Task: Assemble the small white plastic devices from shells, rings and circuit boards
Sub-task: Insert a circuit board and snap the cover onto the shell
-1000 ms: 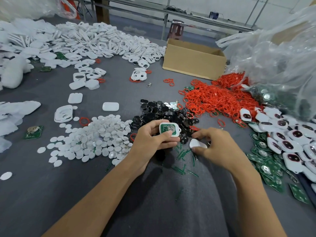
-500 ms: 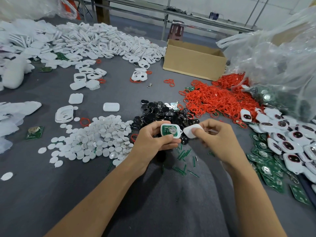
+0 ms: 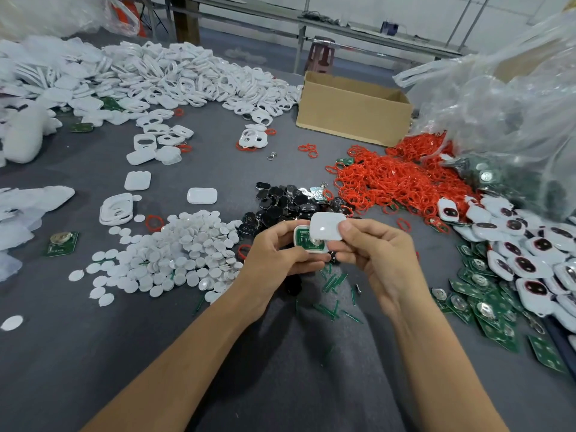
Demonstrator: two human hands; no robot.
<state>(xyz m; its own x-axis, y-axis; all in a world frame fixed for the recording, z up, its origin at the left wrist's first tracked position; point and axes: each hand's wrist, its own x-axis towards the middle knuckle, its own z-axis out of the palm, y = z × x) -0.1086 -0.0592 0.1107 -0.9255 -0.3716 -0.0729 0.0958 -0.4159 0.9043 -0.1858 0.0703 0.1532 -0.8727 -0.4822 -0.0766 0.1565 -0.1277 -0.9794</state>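
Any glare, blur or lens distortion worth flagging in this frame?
Head view: wide-angle stretch smears the bags at right; glare spot on the cover pinched by the right hand; shell in the left hand is sharp; even light, soft shadows.

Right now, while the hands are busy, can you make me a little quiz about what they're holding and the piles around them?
1. True or false: the left hand holds a white shell with a green circuit board inside it.
2. Pick one: what does the right hand pinch? A) a smooth white cover B) a metal clip C) a black piece
3. Fill the gap: the big heap of red rings lies near the brown cardboard ___.

Key: 1 true. 2 A. 3 box.
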